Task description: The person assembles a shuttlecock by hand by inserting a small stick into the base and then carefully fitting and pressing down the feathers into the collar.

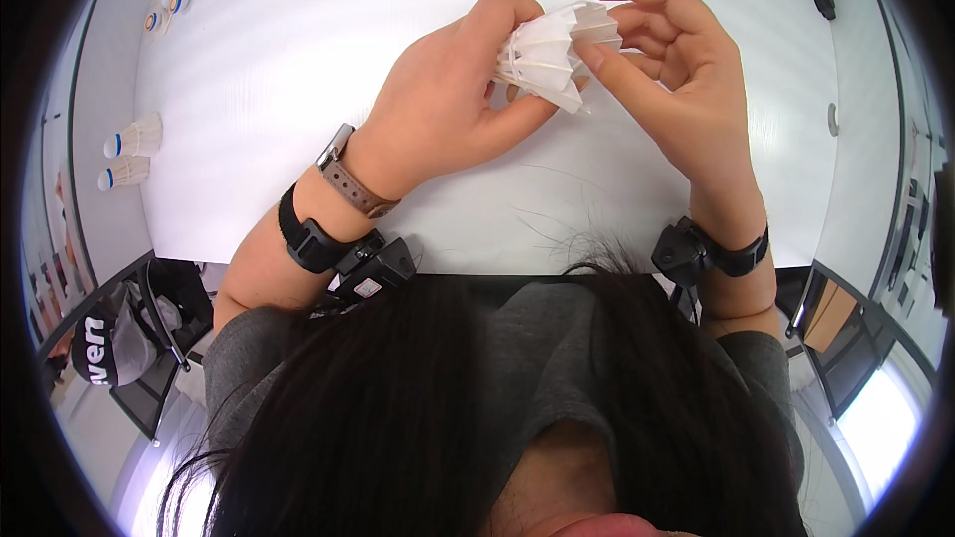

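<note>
White and bare for the most part, the desk stretches away from me, with the dark edge nearest my body and my own hair filling the bottom of the view. Above its middle I hold a white feathered shuttlecock between both hands. My left hand is closed around it from the left, fingers curled over the feathers and thumb pressed beneath. My right hand meets it from the right, thumb and fingertips pinching the feather skirt while the other fingers stay loosely bent. The shuttlecock is lifted off the desk, its feathers fanned toward the far right; I cannot tell where its cork end points. Far off at the left edge of the desk lie two more shuttlecocks with blue bands, side by side, and a few small round pieces sit near the far left corner.
</note>
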The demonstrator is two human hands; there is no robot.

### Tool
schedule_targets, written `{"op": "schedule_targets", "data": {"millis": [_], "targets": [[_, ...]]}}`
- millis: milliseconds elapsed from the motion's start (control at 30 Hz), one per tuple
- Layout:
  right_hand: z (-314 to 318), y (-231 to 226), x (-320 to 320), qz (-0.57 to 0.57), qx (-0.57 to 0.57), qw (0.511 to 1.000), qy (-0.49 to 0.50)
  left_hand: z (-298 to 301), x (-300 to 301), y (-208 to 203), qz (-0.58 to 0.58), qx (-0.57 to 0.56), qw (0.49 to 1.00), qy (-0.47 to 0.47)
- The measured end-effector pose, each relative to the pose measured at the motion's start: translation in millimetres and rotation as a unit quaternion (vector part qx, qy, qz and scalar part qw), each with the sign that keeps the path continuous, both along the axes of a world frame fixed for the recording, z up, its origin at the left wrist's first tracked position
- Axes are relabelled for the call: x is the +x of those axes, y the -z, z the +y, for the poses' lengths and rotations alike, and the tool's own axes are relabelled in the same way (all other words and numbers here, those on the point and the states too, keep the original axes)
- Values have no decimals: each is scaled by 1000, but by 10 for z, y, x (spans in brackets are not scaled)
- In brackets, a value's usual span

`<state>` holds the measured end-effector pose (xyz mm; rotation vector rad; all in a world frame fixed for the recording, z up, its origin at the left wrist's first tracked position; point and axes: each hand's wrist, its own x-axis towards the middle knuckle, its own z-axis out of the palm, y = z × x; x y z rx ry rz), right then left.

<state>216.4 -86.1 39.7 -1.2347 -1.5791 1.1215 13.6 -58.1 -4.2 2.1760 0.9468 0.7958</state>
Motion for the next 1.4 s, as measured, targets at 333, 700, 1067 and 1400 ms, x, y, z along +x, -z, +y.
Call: {"op": "schedule_targets", "data": {"millis": [333, 700, 1067, 1400], "targets": [[54, -16, 111, 7, 34, 999, 15, 12, 8, 27, 8, 42, 999, 2], [25, -22, 106, -14, -29, 999, -22, 14, 2, -14, 32, 94, 995, 17], [45, -112, 202, -57, -15, 998, -19, 18, 4, -6, 39, 108, 993, 11], [29, -30, 122, -51, -29, 997, -42, 20, 1, 0, 39, 102, 994, 19]]}}
